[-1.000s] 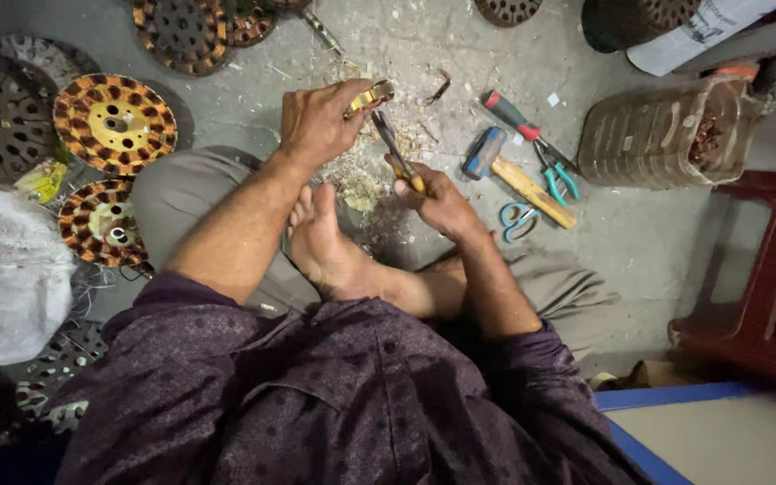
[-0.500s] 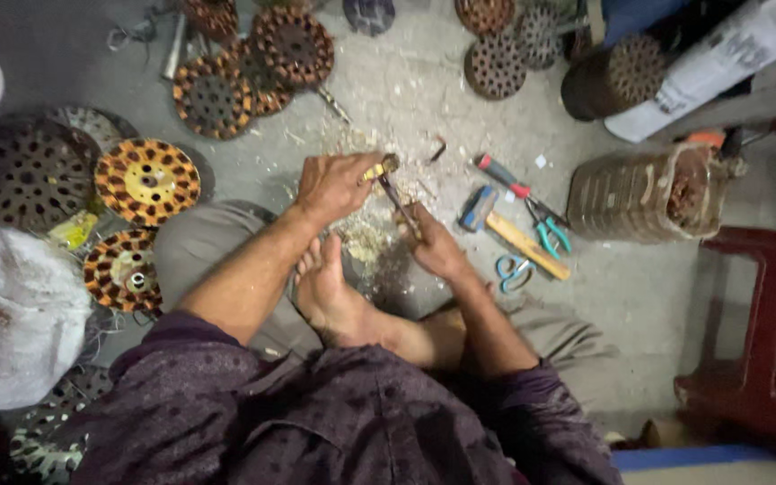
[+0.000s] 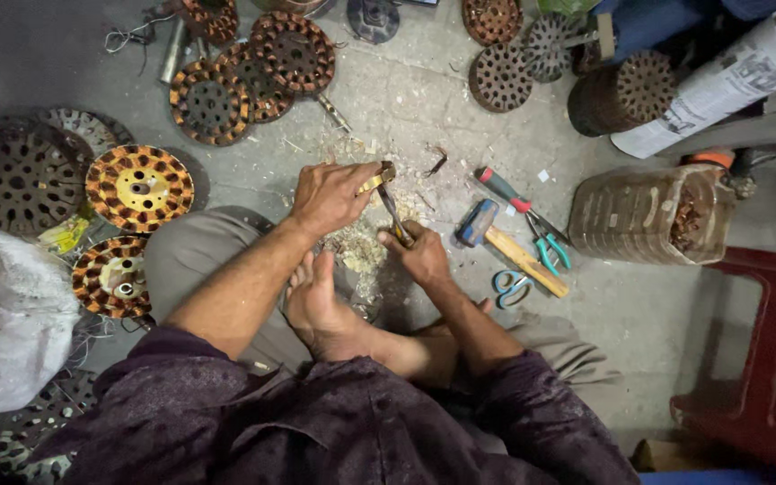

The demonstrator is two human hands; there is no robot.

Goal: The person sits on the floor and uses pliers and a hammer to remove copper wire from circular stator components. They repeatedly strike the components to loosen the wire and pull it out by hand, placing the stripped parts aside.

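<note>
A small curved strip of yellowish-brass metal [image 3: 377, 180] sits pinched at the fingertips of the left hand [image 3: 330, 198], just above a heap of pale, curly shavings and scraps [image 3: 357, 251] on the rough grey concrete floor [image 3: 406, 99]. Touching that strip from below is a slim dark metal tool with a yellow grip [image 3: 395, 218], held upright and slightly tilted in the closed right hand [image 3: 421, 254], whose fingers wrap fully round the handle. The left hand is curled, knuckles up, thumb and fingers closed on the strip; both forearms reach forward from dark purple patterned sleeves, and a bare foot [image 3: 316, 305] rests between them beside the scrap heap. Just right of the hands lie a hammer with a blue head and pale wooden handle [image 3: 505, 247], a red-handled screwdriver [image 3: 507, 190], teal-handled pliers [image 3: 550, 247] and small blue-handled scissors [image 3: 510, 286], close together and partly overlapping. Farther right a ribbed, brownish clear plastic jar [image 3: 639, 216] lies on its side, with a dark red stool frame [image 3: 756, 341] beyond. To the left and along the top, round perforated metal discs wound with copper and yellow insulation [image 3: 139, 187] lie flat, some stacked, some rusty dark. A white sack [image 3: 6, 332] bulges at the left edge.
</note>
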